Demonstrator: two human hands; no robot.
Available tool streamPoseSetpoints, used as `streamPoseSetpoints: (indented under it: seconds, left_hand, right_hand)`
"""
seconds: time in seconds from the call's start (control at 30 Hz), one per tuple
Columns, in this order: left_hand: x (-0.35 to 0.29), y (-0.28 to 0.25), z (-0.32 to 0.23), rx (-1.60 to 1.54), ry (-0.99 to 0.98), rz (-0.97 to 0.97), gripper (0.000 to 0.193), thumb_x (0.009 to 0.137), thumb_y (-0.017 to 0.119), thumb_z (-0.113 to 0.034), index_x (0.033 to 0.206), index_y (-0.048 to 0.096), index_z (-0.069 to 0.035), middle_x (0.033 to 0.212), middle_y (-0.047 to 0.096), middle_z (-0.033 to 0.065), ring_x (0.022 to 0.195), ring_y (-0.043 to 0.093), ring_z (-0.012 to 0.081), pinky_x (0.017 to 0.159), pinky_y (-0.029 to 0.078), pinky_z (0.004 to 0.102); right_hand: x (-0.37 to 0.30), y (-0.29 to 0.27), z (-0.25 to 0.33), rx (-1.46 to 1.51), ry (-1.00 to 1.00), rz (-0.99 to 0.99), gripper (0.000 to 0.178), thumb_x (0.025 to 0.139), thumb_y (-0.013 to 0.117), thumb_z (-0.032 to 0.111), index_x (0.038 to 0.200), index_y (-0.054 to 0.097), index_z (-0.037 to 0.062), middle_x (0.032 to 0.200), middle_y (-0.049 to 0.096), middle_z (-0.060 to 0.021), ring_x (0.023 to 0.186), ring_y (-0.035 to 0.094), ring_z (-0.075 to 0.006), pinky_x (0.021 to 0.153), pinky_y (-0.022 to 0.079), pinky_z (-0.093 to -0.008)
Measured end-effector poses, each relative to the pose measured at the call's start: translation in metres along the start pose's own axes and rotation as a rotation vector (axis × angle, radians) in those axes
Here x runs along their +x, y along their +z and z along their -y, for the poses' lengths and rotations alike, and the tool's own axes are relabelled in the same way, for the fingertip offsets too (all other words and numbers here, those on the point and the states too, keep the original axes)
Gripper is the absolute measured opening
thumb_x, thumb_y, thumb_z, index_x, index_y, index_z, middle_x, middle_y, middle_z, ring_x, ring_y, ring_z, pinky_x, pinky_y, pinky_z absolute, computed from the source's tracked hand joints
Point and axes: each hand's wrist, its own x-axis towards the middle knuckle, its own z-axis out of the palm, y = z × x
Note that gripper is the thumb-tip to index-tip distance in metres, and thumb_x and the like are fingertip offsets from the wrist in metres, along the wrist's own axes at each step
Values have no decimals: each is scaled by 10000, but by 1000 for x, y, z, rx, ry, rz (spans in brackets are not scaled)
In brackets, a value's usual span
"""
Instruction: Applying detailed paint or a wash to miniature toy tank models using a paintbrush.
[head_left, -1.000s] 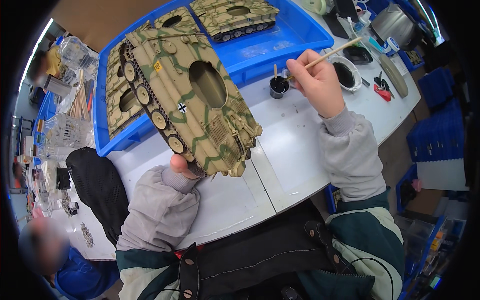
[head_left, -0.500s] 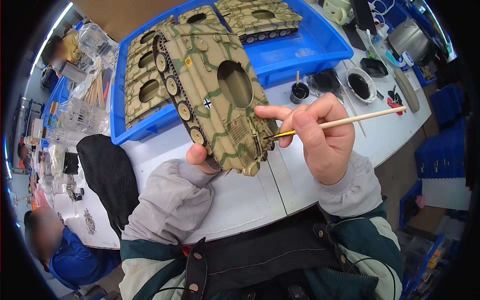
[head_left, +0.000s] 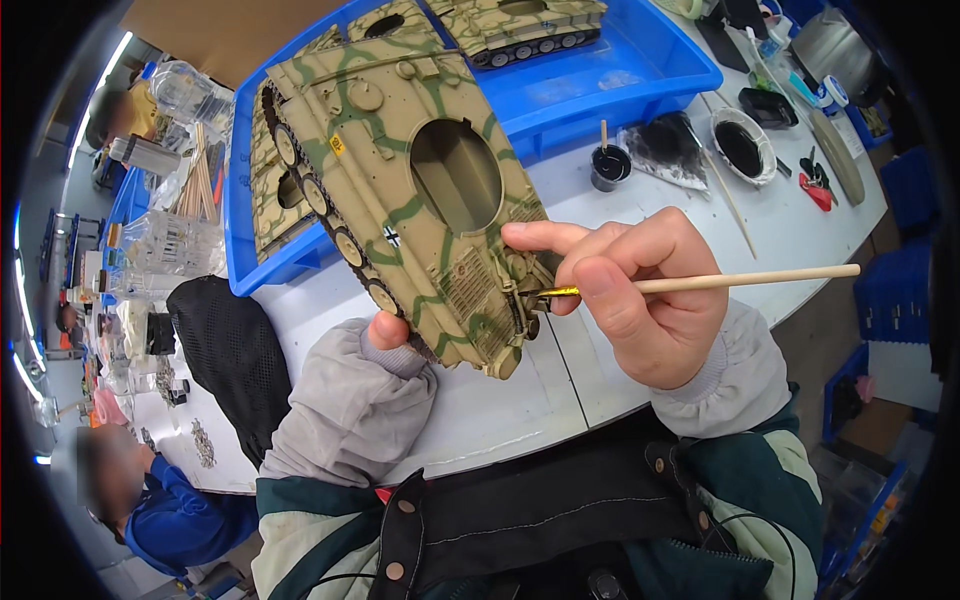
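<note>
A camouflaged model tank hull, tan with green stripes and an oval hole in its top, is tilted up above the table. My left hand grips it from beneath at the near left corner; the thumb shows, the other fingers are hidden behind the hull. In my right hand is a thin paintbrush with a pale wooden handle, pinched between thumb and fingers. Its dark tip meets the hull's near right end. The right index finger rests on the hull beside the oval hole.
Behind the hull, a blue tray holds more camouflaged hulls. To the right stand a small cup of black paint and a round dish of black paint. A black mesh bag lies left. Someone in blue sits lower left.
The hull has shifted slightly left and down in the view, its near end lower. The brush has turned closer to level, its tip still at the hull's near right end.
</note>
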Motion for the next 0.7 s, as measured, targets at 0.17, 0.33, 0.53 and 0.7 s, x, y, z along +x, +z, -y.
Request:
streamPoseSetpoints:
  seconds: [0.17, 0.33, 0.53, 0.7]
  left_hand:
    - [23, 13, 12, -385, 254, 293, 926, 696, 655, -627, 1355, 351, -52, 1322, 432, 171, 1169, 477, 296, 952, 434, 443]
    - [19, 16, 6, -358, 215, 247, 907, 700, 649, -629, 1353, 362, -71, 1325, 435, 155, 1185, 466, 289, 977, 417, 436]
    - [13, 15, 2, -304, 217, 279, 883, 707, 636, -635, 1356, 364, -101, 1328, 439, 136, 1202, 452, 276, 998, 400, 423]
    - [-10, 19, -4, 72, 16, -256, 883, 708, 628, -642, 1356, 361, -106, 1324, 446, 124, 1203, 453, 264, 1006, 393, 416]
  right_hand:
    - [-3, 4, -5, 27, -48, -97, 91, 870, 568, 11, 817, 501, -20, 634, 518, -31, 619, 584, -94, 828, 532, -425]
    - [-3, 3, -4, 1, -56, -92, 101, 866, 578, 14, 804, 504, -15, 630, 514, -29, 618, 599, -107, 802, 544, -418]
    - [-4, 4, -5, -31, -59, -91, 105, 861, 584, 10, 798, 503, -11, 628, 504, -29, 663, 638, -136, 785, 551, -400]
    - [-3, 4, -5, -37, -65, -100, 107, 856, 585, 0, 790, 501, -10, 625, 494, -21, 620, 615, -114, 787, 551, -400]
